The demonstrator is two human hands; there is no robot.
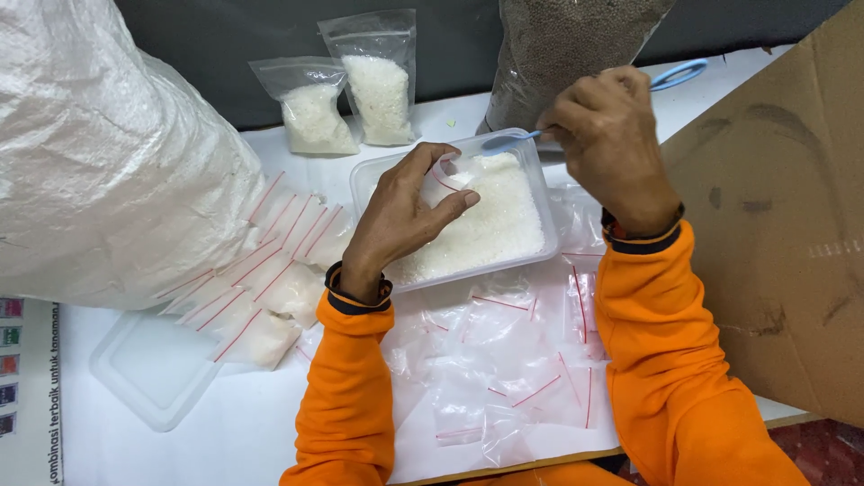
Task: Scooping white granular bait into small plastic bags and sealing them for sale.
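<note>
A clear plastic tub (544, 193) of white granules stands on the white table. My left hand (401, 216) holds a small clear zip bag (450, 176) with a red seal strip open over the tub. My right hand (607, 135) grips a blue plastic spoon (679, 74), its bowl pointing down toward the bag's mouth. Both arms wear orange sleeves.
Several filled small zip bags (270, 279) lie left of the tub; empty ones (504, 369) are spread in front. A tub lid (153, 369), a big white sack (99, 162), two standing pouches of granules (378, 90), a bag of brown pellets (558, 45) and a cardboard box (783, 225) surround them.
</note>
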